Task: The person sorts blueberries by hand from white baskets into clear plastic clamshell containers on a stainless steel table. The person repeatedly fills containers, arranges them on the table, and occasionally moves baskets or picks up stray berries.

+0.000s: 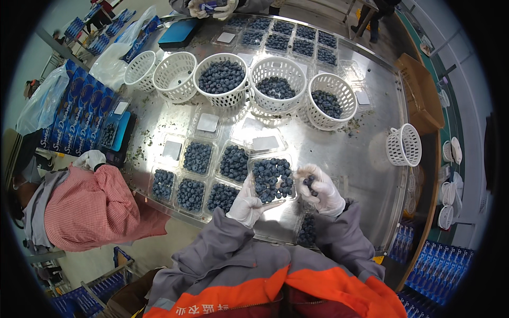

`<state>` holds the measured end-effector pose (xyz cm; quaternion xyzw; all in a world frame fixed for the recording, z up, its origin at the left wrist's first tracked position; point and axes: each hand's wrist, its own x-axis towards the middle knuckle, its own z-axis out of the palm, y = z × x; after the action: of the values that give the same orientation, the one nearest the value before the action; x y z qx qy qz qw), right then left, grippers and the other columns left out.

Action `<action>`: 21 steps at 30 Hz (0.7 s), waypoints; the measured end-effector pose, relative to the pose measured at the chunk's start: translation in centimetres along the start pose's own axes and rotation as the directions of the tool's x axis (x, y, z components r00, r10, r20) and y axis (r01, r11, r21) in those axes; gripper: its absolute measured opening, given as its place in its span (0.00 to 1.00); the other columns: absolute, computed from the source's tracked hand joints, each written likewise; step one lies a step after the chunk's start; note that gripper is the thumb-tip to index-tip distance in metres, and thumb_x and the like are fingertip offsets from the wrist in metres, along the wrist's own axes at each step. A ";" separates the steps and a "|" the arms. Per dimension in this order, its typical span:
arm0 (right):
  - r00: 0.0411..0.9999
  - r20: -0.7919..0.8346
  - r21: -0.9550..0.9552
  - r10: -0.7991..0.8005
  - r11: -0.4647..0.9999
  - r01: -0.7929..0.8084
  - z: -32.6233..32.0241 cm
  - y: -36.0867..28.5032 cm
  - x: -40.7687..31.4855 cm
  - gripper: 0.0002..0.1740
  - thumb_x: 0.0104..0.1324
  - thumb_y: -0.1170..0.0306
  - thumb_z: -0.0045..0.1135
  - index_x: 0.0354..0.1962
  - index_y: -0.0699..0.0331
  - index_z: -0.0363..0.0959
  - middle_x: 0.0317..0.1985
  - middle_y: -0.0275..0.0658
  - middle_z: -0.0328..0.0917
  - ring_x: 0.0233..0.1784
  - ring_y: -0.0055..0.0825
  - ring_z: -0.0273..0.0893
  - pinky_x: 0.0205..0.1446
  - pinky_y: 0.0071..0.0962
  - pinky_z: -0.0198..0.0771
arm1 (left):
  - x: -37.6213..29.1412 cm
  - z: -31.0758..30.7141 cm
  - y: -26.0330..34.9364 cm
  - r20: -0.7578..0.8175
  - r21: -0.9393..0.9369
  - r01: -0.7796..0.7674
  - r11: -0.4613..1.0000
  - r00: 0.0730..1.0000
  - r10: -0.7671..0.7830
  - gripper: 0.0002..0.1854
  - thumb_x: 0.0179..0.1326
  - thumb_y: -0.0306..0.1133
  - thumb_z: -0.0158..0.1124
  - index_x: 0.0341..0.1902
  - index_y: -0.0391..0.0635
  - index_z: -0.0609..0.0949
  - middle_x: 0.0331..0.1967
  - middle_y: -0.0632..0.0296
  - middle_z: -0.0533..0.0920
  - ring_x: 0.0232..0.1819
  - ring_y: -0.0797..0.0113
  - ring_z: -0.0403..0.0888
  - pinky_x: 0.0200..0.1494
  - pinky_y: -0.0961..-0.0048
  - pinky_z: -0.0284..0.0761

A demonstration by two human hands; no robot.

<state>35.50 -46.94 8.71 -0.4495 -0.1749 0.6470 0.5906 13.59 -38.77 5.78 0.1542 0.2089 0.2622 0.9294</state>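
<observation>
My left hand, in a white glove, holds a clear plastic clamshell of blueberries from below and along its left side. Its open lid extends away from me and carries a pale square pad. To the right of it, my gloved right hand has its fingers curled around a few loose blueberries. Several filled clamshells stand in rows on the steel table to the left. Another clamshell with blueberries lies near the table's front edge, partly hidden by my right sleeve.
Beyond stands a row of white perforated baskets, some with blueberries. An overturned-looking white basket sits at the right edge. A co-worker is at left by a blue-topped scale. More filled clamshells are across the table, before another person's gloved hands.
</observation>
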 end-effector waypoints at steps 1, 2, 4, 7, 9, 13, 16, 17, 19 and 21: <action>0.999 0.043 0.092 -0.004 0.996 0.000 -0.1 -0.3 0.1 0.21 0.65 0.76 0.59 0.56 0.73 0.71 0.30 0.29 0.72 0.21 0.10 0.59 0.26 0.10 0.56 | 0.1 -0.2 -0.2 -0.009 -0.012 0.004 1.000 1.000 -0.005 0.57 0.37 0.08 0.42 0.79 0.52 0.50 0.75 0.53 0.59 0.74 0.51 0.64 0.71 0.32 0.65; 0.999 0.032 -0.157 -0.039 0.987 0.044 0.0 -0.3 0.4 0.21 0.69 0.73 0.56 0.58 0.69 0.72 0.32 0.30 0.73 0.25 0.14 0.67 0.29 0.16 0.65 | 0.1 -0.4 -0.4 -0.018 -0.024 0.008 1.000 1.000 -0.008 0.57 0.37 0.08 0.42 0.79 0.52 0.50 0.75 0.53 0.59 0.74 0.51 0.64 0.71 0.32 0.66; 0.970 0.079 -0.574 -0.231 0.785 0.234 0.9 1.3 1.1 0.20 0.71 0.71 0.54 0.59 0.63 0.74 0.32 0.33 0.75 0.28 0.20 0.72 0.32 0.22 0.69 | 0.2 -0.4 -0.9 -0.027 -0.018 0.015 1.000 1.000 -0.015 0.57 0.38 0.08 0.42 0.80 0.52 0.50 0.75 0.53 0.59 0.74 0.50 0.63 0.71 0.34 0.67; 0.897 0.294 -0.934 -0.329 0.100 0.342 2.6 2.6 1.5 0.19 0.72 0.68 0.54 0.59 0.49 0.77 0.36 0.40 0.78 0.34 0.39 0.79 0.38 0.35 0.74 | 0.0 -0.2 -0.9 -0.050 0.026 0.011 1.000 0.999 -0.010 0.57 0.39 0.09 0.42 0.80 0.53 0.49 0.75 0.53 0.59 0.75 0.50 0.63 0.70 0.37 0.69; 0.955 0.250 -0.968 -0.156 -0.040 0.247 3.8 2.1 0.3 0.20 0.71 0.68 0.54 0.59 0.47 0.77 0.35 0.39 0.78 0.33 0.39 0.79 0.37 0.36 0.75 | -0.5 0.2 -0.6 -0.098 0.039 0.027 0.999 0.995 -0.023 0.56 0.40 0.09 0.42 0.80 0.53 0.49 0.75 0.53 0.59 0.75 0.49 0.63 0.69 0.39 0.70; 0.931 0.246 -0.926 -0.271 0.219 0.308 2.6 2.4 -0.7 0.17 0.69 0.67 0.58 0.55 0.47 0.81 0.31 0.39 0.77 0.29 0.36 0.79 0.35 0.32 0.75 | -0.4 -0.9 -0.7 -0.017 -0.045 0.006 0.999 1.000 -0.007 0.56 0.40 0.10 0.43 0.80 0.53 0.48 0.75 0.51 0.60 0.75 0.49 0.63 0.70 0.38 0.69; 0.907 0.118 -0.886 -0.403 0.370 0.280 2.3 0.6 -0.5 0.16 0.67 0.72 0.60 0.52 0.54 0.83 0.29 0.41 0.77 0.28 0.31 0.77 0.35 0.27 0.73 | -0.3 -0.3 -0.5 -0.024 -0.045 0.016 0.999 1.000 -0.017 0.57 0.39 0.10 0.44 0.80 0.52 0.48 0.74 0.49 0.60 0.74 0.48 0.64 0.71 0.37 0.67; 0.897 0.072 -0.899 -0.435 0.360 0.247 2.3 0.2 0.0 0.16 0.67 0.71 0.60 0.51 0.54 0.83 0.29 0.41 0.77 0.28 0.31 0.77 0.35 0.27 0.72 | -0.3 -0.2 -0.4 -0.022 -0.048 0.024 0.999 0.999 -0.025 0.57 0.38 0.10 0.44 0.80 0.52 0.49 0.74 0.49 0.60 0.74 0.47 0.64 0.71 0.36 0.67; 0.908 0.085 -0.917 -0.410 0.324 0.232 3.3 -0.1 0.9 0.15 0.65 0.74 0.62 0.50 0.58 0.84 0.32 0.41 0.79 0.33 0.32 0.79 0.39 0.28 0.74 | -0.1 -0.5 -0.7 -0.010 -0.038 0.036 0.999 0.999 -0.036 0.57 0.38 0.10 0.44 0.80 0.52 0.49 0.74 0.50 0.60 0.74 0.47 0.64 0.71 0.35 0.66; 0.916 0.118 -0.935 -0.383 0.268 0.233 3.7 0.1 1.2 0.14 0.64 0.75 0.62 0.48 0.60 0.84 0.33 0.42 0.81 0.35 0.33 0.81 0.41 0.28 0.75 | 0.1 -0.6 -0.8 0.004 -0.022 0.040 0.999 0.999 -0.040 0.57 0.37 0.10 0.45 0.80 0.53 0.50 0.75 0.50 0.59 0.75 0.47 0.63 0.71 0.35 0.66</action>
<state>32.65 -44.75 10.13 -0.7036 -0.5579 0.2694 0.3481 13.71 -39.28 4.96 0.1402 0.2075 0.2457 0.9364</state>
